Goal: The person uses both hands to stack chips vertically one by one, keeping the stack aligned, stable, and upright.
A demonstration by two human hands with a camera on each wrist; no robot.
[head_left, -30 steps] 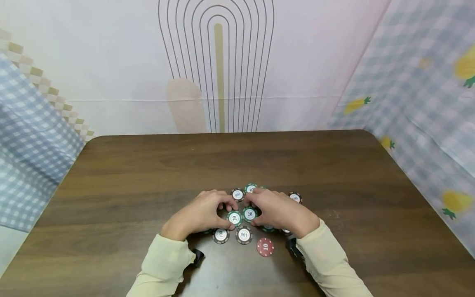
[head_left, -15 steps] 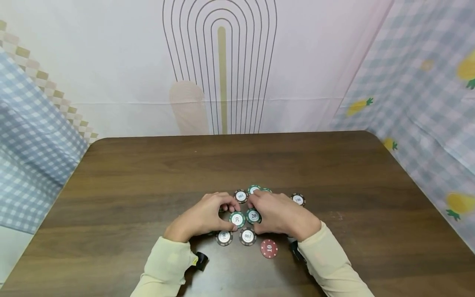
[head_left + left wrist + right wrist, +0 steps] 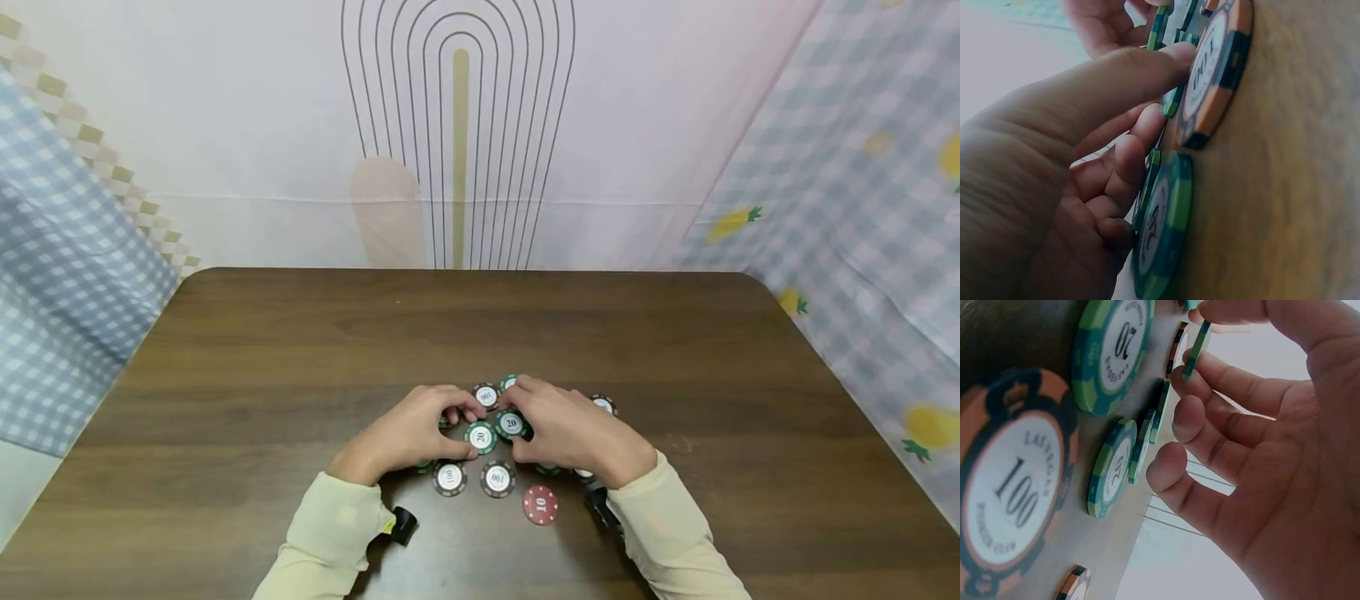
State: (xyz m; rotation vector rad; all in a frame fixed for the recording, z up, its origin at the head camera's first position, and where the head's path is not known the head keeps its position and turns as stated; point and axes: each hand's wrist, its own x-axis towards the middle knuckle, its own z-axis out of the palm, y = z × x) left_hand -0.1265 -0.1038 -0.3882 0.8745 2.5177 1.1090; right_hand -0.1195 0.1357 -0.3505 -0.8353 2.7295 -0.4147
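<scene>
In the head view my left hand (image 3: pixel 408 431) has its thumb and fingers at opposite edges of a green poker chip (image 3: pixel 481 437) marked 20, which looks flat on or near the table. My right hand (image 3: pixel 573 429) pinches another green poker chip (image 3: pixel 511 423) marked 20 just beside it. In the right wrist view this pinched chip (image 3: pixel 1196 351) stands edge-on between thumb and fingertip, raised off the table. Below my left thumb, in the left wrist view, lie a black-and-orange 100 chip (image 3: pixel 1210 72) and a green 20 chip (image 3: pixel 1163 228).
Around the hands on the brown wooden table (image 3: pixel 300 333) lie black 100 chips (image 3: pixel 498 479), a red 10 chip (image 3: pixel 540 505) and more green chips (image 3: pixel 508 382), some partly under the hands. A patterned cloth (image 3: pixel 262 125) hangs behind the table.
My right hand has lifted its green chip slightly and shifted it a little away from me. My left hand stays at its chip. The whole head view has shifted slightly.
</scene>
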